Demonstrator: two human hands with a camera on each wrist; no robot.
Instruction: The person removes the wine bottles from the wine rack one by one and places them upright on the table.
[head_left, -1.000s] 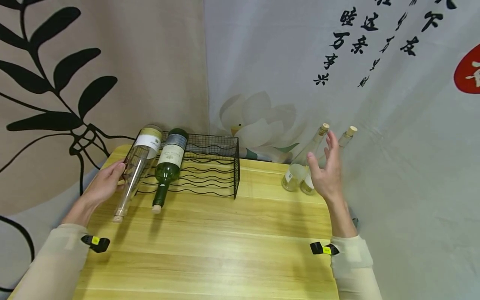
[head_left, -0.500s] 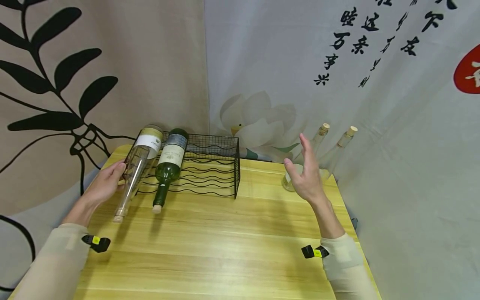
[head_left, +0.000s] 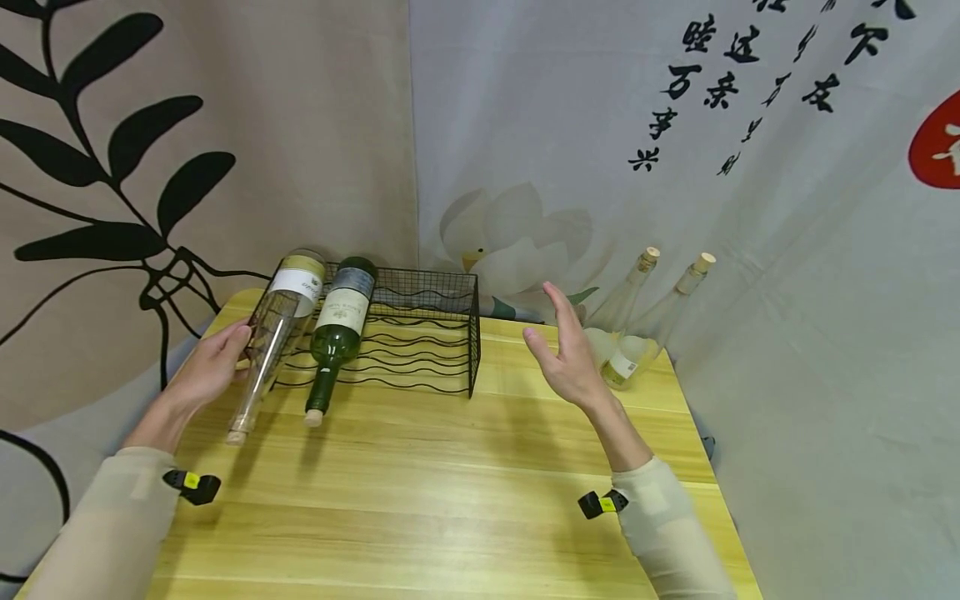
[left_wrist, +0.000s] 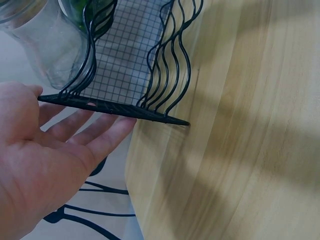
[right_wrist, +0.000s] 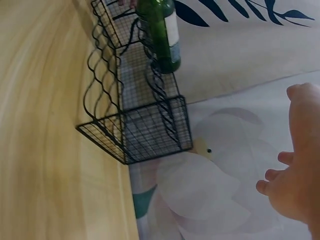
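Note:
A black wire wine rack (head_left: 420, 342) with wavy rails stands at the table's back left. In it lie a clear glass bottle (head_left: 262, 367) with a cork and a green wine bottle (head_left: 337, 333), necks toward the front. My left hand (head_left: 213, 362) holds the rack's left end panel, thumb at its upper edge and fingers along its outer side in the left wrist view. My right hand (head_left: 570, 358) is raised over the table right of the rack, holding nothing, with thumb and fingers apart.
Two corked clear bottles, a nearer-left one (head_left: 626, 292) and a right one (head_left: 652, 333), stand at the table's back right corner. A printed cloth (head_left: 525, 125) hangs behind the wooden table (head_left: 420, 500).
My right hand has moved left, away from the two standing bottles toward the rack. The left hand, the rack and its bottles stay in place.

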